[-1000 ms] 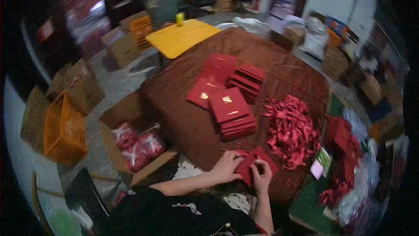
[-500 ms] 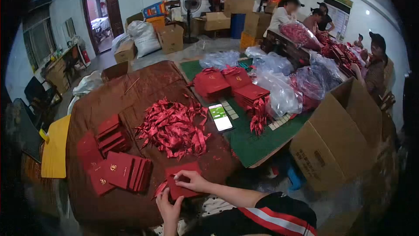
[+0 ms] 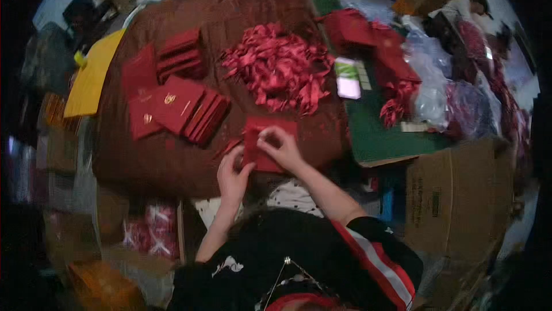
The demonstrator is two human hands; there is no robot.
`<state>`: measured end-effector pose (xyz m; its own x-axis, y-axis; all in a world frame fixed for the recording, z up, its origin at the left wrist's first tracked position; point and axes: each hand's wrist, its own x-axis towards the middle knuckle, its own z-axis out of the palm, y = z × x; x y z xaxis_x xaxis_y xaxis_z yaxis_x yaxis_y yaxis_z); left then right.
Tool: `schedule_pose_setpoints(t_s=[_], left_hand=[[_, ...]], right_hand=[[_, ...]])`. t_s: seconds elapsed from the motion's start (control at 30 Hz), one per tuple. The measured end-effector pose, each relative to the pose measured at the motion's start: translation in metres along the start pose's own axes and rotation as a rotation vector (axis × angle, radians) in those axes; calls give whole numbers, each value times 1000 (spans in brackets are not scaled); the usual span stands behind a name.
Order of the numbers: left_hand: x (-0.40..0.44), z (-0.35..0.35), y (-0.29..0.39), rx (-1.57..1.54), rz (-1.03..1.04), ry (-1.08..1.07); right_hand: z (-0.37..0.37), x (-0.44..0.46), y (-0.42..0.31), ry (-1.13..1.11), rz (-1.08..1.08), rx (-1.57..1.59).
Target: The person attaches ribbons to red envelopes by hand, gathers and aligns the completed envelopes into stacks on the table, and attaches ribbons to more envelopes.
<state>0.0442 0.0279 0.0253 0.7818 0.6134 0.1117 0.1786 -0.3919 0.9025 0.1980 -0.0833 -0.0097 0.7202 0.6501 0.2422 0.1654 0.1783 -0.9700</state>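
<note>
A small, flat red gift bag [image 3: 267, 164] lies at the near edge of the brown-covered table, another red piece partly under it. My left hand [image 3: 232, 177] is curled at its left edge, thumb on the bag, near a strand of red ribbon [image 3: 227, 149]. Over the bag's upper part, my right hand [image 3: 282, 149] has thumb and forefinger pinched together; what lies between them is too small and blurred to make out. Left of my hands sits a stack of red bags with gold print [image 3: 177, 104]. Beyond the hands is a loose heap of red ribbons [image 3: 279, 69].
More red bags [image 3: 181, 52] lie at the table's left. A phone [image 3: 348, 79] rests on the green board [image 3: 379, 141] at right, beside ribboned bag stacks [image 3: 397, 63] and clear plastic bags [image 3: 428, 75]. A large cardboard box [image 3: 460, 196] stands right of me.
My view has tilted down, so the table sits higher in the picture and my torso shows. Both hands stay at the same red bag, with little change in their grip.
</note>
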Motion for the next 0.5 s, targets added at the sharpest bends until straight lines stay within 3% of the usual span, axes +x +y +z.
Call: schedule_pose_setpoints(t_s=[0.03,0.13,0.17,0.27,0.5], left_hand=[[-5,-1,7,32,-91,-7],[-1,1,1,182,-107,-16],[-4,-1,-1,158,-135,-22],[-4,4,-1,150,-100,83],[-2,0,-1,194,-69,1]], right_hand=[[1,-5,-9,6,32,-61],[0,-7,-11,25,98,10],[0,-7,-7,35,-34,-150],[1,-11,-25,27,-48,-307],[8,-17,-34,-111,-231,-647]])
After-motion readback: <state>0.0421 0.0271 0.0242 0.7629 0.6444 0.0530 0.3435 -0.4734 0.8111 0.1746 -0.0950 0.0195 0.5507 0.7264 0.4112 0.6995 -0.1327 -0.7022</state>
